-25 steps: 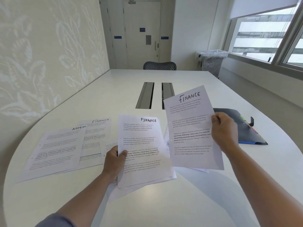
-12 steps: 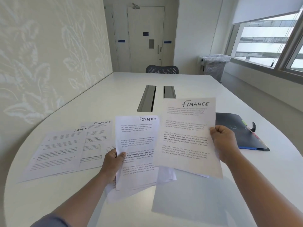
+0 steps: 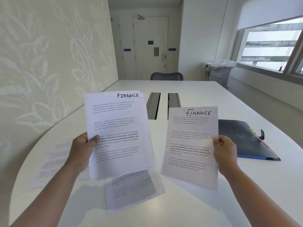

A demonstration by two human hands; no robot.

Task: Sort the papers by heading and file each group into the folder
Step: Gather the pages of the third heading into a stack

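Note:
My left hand (image 3: 82, 149) grips a small stack of papers (image 3: 118, 133) by its left edge and holds it upright above the table; the top sheet is headed FINANCE. My right hand (image 3: 224, 150) pinches the right edge of a single sheet (image 3: 190, 145), also headed FINANCE, held up to the right of the stack. One more sheet (image 3: 132, 190) lies flat on the table under the stack. Sorted papers (image 3: 54, 159) lie at the left, mostly hidden behind my left arm. The dark folder (image 3: 239, 136) lies shut on the table at the right.
The white table (image 3: 205, 99) has two cable slots (image 3: 154, 104) in its middle. A dark chair (image 3: 166, 76) stands at the far end. A bin with a plastic liner (image 3: 220, 71) stands by the window wall. The patterned wall runs along the left.
My left hand has lifted its stack off the table and raised it upright. The single sheet in my right hand has moved right and lower, apart from the stack. The view has tilted up.

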